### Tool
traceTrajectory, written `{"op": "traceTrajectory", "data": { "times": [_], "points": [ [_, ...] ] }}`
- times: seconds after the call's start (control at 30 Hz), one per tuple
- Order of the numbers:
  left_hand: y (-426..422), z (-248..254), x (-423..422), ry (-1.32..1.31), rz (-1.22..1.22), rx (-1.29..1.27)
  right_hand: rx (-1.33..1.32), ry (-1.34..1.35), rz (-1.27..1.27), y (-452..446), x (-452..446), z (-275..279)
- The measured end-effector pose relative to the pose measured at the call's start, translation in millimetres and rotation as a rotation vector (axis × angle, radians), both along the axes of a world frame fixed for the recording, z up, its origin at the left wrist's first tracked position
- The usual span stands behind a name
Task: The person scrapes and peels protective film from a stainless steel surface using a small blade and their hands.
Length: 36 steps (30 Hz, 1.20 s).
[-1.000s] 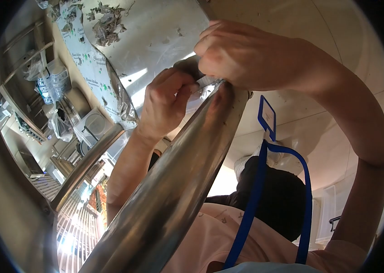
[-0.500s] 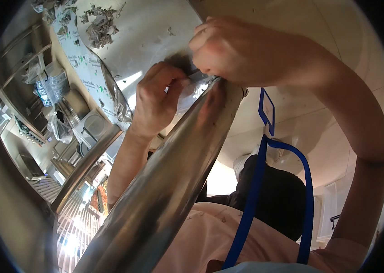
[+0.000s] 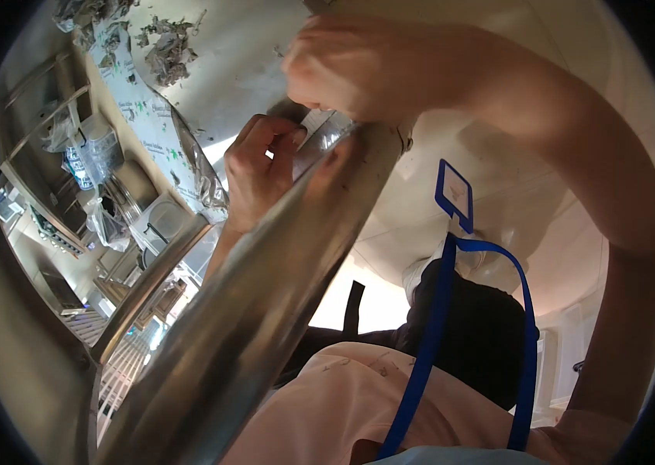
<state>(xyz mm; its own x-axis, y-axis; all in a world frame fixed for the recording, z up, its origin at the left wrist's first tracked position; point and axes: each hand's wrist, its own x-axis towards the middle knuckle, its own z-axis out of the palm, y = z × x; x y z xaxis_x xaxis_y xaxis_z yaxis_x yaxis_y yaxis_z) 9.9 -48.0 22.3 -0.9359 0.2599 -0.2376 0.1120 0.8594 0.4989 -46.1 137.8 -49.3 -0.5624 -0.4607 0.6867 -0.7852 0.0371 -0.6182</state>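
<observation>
A broad, shiny metal piece with a rounded surface (image 3: 265, 287) runs diagonally up from the bottom of the view. At its upper end a crinkled strip of clear plastic film (image 3: 334, 132) catches the light. My left hand (image 3: 254, 167) is closed, thumb and fingers pinching the film's edge, its forearm partly hidden behind the metal. Just above the film, my right hand (image 3: 335, 70) is closed with curled fingers, slightly blurred. Its fingertips point down at the film, but the hand itself hides what they grip.
Printed light-blue film (image 3: 149, 116) with a crumpled edge lies along the panel at upper left, near dark flaky scraps (image 3: 168, 50). A metal rail (image 3: 149, 279) is at left, beyond it a shelf with a plastic tub (image 3: 97, 139). A blue lanyard badge (image 3: 454, 198) hangs before me.
My right hand has moved left and slightly up, nearer my left hand. My left hand has shifted slightly left and down. More of the clear film shows between them.
</observation>
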Motion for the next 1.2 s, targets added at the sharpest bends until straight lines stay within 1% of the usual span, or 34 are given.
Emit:
{"op": "traceTrajectory", "data": {
  "times": [0.1,0.13,0.2,0.33,0.43,0.5,0.53,0.57,0.63,0.67,0.7,0.73,0.77,0.87,0.9,1.0,1.03,1.1,1.17,1.2],
  "points": [
    [-4,-4,10,0.017,-0.089,0.015,0.038,0.063,0.191,-3,-5,-2],
    [3,-1,14,-0.024,-0.014,-0.009,0.054,0.098,0.252,-1,-10,-1],
    [19,9,18,-0.107,0.134,-0.059,0.138,-0.024,0.308,-2,-11,3],
    [5,0,16,0.044,-0.006,-0.034,0.210,-0.251,0.395,5,-13,19],
    [-7,-5,14,0.141,-0.099,-0.019,0.347,-0.498,0.536,22,-8,41],
    [-13,-6,15,0.202,-0.160,-0.015,0.281,-0.445,0.367,20,-5,43],
    [-17,-20,8,0.270,-0.193,-0.034,0.258,-0.396,0.299,18,-17,32],
    [-21,-28,7,0.326,-0.224,-0.050,0.332,-0.370,0.242,22,-20,24],
    [-31,-48,-5,0.503,-0.309,-0.153,0.300,-0.617,0.125,27,-21,11],
    [-33,-52,-9,0.596,-0.355,-0.205,0.287,-0.729,0.048,38,-16,13],
    [-33,-52,-12,0.651,-0.383,-0.228,0.204,-0.824,0.029,48,-5,23],
    [-21,-40,-14,0.499,-0.232,-0.034,0.121,-0.915,0.009,56,10,35],
    [-15,-31,-15,0.270,-0.131,0.089,0.038,-1.017,-0.033,64,30,43],
    [-10,2,-11,0.067,-0.018,0.003,-0.270,-1.127,-0.167,64,47,47],
    [-13,2,-13,0.205,-0.119,-0.150,-0.257,-1.115,-0.338,61,56,54],
    [5,24,-12,0.513,-0.301,-0.284,-0.117,-0.950,-0.600,60,74,52],
    [13,25,-18,0.591,-0.362,-0.160,-0.185,-0.952,-0.662,57,79,55],
    [36,21,-23,0.503,-0.556,0.112,-0.313,-0.958,-0.765,49,87,59],
    [58,11,-25,0.226,-0.628,0.255,-0.344,-0.922,-0.764,43,93,58],
    [65,2,-30,0.256,-0.636,0.217,-0.361,-0.907,-0.764,43,93,57]
  ]
}}
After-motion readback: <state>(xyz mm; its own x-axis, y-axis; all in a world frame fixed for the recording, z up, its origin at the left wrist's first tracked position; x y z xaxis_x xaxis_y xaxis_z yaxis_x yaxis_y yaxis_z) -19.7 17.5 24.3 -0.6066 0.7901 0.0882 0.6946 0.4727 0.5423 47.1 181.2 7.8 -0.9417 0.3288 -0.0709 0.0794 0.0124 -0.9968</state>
